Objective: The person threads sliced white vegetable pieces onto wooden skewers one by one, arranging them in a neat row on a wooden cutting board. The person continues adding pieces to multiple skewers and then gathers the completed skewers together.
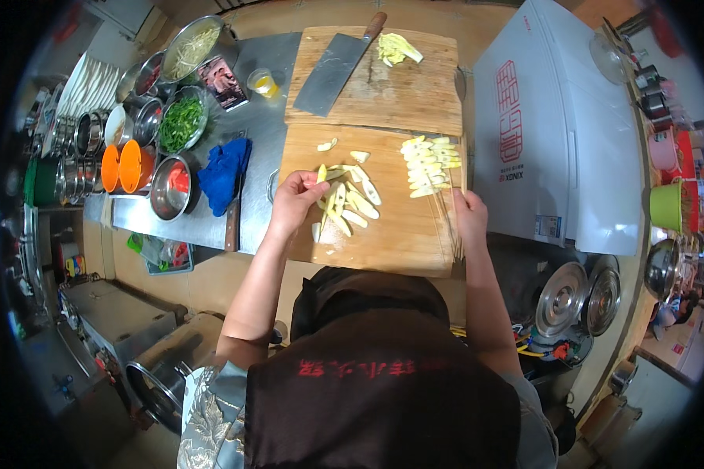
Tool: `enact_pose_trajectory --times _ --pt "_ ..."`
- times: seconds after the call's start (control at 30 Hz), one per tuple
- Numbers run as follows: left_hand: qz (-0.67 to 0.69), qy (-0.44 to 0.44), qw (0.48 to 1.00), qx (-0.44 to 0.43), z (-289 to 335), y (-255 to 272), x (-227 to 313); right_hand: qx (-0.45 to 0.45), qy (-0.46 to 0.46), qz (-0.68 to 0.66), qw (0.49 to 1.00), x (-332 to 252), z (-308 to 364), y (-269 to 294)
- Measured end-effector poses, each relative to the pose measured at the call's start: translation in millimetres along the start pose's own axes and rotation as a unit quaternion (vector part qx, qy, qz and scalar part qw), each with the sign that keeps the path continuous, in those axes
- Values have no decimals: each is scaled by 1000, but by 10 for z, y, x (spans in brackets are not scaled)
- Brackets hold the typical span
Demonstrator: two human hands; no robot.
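Note:
My left hand point(296, 202) pinches a long yellow-skinned vegetable slice point(322, 173) between thumb and fingertips. It is over the left part of the near wooden cutting board point(399, 234). Beside it lies a loose pile of vegetable slices point(353, 205), pale with yellow edges. At the board's right edge my right hand point(469, 217) is closed around what looks like a thin wooden skewer, mostly hidden by the fingers. Just left of that hand, several bare skewer ends point(446, 223) run toward me from a stack of threaded slices point(430, 166).
Behind, a second cutting board point(414, 94) carries a cleaver point(332, 74) and leafy trimmings point(397, 49). To the left are a blue cloth point(224, 173), a knife handle point(231, 227), a bowl of greens point(182, 121) and orange bowls point(136, 166). A white freezer point(547, 133) stands on the right.

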State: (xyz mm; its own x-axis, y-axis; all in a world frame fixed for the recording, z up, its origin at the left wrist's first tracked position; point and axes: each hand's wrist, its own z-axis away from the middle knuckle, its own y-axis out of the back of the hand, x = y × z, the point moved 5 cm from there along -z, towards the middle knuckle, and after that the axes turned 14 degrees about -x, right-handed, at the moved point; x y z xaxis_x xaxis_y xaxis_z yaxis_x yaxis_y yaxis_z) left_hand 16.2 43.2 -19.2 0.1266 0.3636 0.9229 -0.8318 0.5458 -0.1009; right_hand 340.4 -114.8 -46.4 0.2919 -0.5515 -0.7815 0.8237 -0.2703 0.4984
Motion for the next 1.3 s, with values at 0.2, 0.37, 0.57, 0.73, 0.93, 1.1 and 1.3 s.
enact_pose_trajectory --times 0.2,0.37,0.57,0.73,0.93,1.1,1.3 --pt "-205 54 975 68 65 320 -70 96 -6 -27 995 -204 209 142" --pt "-506 -129 839 152 199 187 244 25 46 -188 981 -618 573 216" --pt "-494 -44 866 64 114 -128 143 -133 35 -220 966 -972 948 -274" --pt "-526 -103 842 54 94 -229 130 -245 -27 -250 936 -1027 1127 -631" --pt "-559 -164 808 89 159 -263 138 -323 -28 -230 918 -1050 1221 -728" --pt "-616 -147 771 64 147 -363 166 -350 -62 -264 897 -1070 1262 -769" --pt "-421 -37 904 69 187 -196 128 -332 6 -255 908 -1214 1330 -644"
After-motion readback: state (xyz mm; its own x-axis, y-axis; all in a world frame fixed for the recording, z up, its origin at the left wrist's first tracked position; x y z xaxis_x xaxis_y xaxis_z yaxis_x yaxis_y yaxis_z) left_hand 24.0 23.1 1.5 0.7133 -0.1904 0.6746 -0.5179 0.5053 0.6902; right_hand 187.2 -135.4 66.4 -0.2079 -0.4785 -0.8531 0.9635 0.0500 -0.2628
